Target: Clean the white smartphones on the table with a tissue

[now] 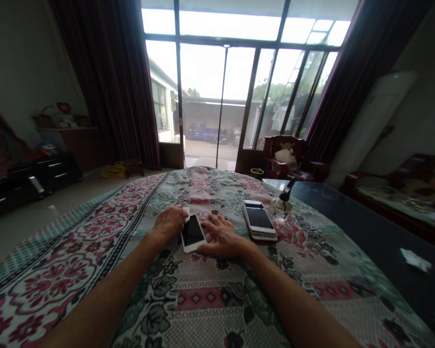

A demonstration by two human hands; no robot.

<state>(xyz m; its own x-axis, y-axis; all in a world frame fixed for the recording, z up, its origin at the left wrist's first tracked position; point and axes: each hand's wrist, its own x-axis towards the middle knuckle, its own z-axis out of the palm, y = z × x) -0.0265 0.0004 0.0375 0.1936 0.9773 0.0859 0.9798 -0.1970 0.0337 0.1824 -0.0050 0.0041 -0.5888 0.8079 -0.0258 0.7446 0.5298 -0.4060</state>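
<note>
The phone [193, 231] lies on the tablecloth [199, 278] between the hands, which are apart: left hand [167, 223] pinches a white wad [186, 212] at its corner; spread right hand [223, 237] seems to steady it.

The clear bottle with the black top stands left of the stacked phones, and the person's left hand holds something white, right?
Not quite: the head view shows the clear bottle standing to the right of the stacked phones. The left hand does hold something white.
</note>
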